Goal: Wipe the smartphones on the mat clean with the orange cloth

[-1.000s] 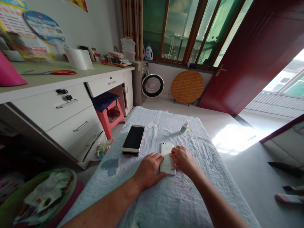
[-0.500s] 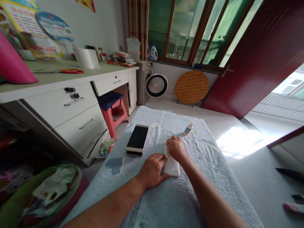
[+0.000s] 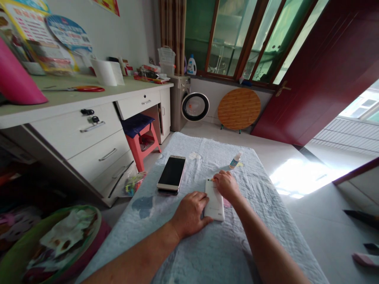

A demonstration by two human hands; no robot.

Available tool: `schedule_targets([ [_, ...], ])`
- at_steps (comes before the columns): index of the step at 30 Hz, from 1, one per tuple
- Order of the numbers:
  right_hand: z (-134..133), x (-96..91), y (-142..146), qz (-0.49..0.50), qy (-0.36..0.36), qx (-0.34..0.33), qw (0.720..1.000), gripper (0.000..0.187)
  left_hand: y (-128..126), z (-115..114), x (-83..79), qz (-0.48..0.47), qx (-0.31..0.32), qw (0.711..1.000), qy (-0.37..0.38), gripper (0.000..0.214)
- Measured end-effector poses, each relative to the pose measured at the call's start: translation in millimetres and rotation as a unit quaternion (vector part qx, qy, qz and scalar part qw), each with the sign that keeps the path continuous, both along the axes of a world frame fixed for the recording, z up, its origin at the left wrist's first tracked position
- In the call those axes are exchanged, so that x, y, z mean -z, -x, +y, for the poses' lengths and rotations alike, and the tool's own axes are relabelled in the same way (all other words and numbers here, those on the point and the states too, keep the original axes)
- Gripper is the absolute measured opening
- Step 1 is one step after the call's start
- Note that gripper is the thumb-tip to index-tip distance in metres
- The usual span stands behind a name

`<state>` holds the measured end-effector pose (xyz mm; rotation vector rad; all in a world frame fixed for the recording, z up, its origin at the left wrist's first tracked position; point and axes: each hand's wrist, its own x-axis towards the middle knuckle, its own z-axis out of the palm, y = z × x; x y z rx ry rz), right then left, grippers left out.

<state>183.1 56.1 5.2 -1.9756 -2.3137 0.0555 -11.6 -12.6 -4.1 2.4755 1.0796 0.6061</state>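
Note:
A white phone (image 3: 214, 207), its back up, lies on the cloth-covered table. My left hand (image 3: 191, 213) grips its left side, fingers along the edge and thumb by the lower end. At the phone's upper end my right hand (image 3: 226, 184) is closed in a pinch; something small at its fingertips is too tiny to make out. Another phone (image 3: 172, 172), dark screen up and gold-edged, rests left of my hands, on top of a dark flat thing mostly hidden beneath it. Beyond my right hand stands a small spray bottle (image 3: 235, 160).
A pale blue patterned cloth (image 3: 204, 148) covers the table. To the left are a white desk (image 3: 89, 118), a pink stool (image 3: 142, 142) and a basket (image 3: 100, 228) of cloths. Farther back, a washing machine (image 3: 179, 102) has its round door open.
My right hand has shifted slightly right and toward me at the phone's top, uncovering its upper left corner. My left hand has stayed in place.

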Motion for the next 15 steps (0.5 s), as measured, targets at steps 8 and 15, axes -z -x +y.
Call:
schedule_targets([
  [8, -5.1, -2.3, -3.6, 0.000, -0.007, 0.025, 1.000, 0.027, -0.5, -1.0, -2.4, 0.004, 0.002, 1.000, -0.001, 0.051],
  [15, -15.2, -1.6, 7.6, 0.047, -0.056, -0.022, 0.997, 0.025, 0.4, 0.6, -0.2, 0.004, 0.002, 1.000, -0.001, 0.054],
])
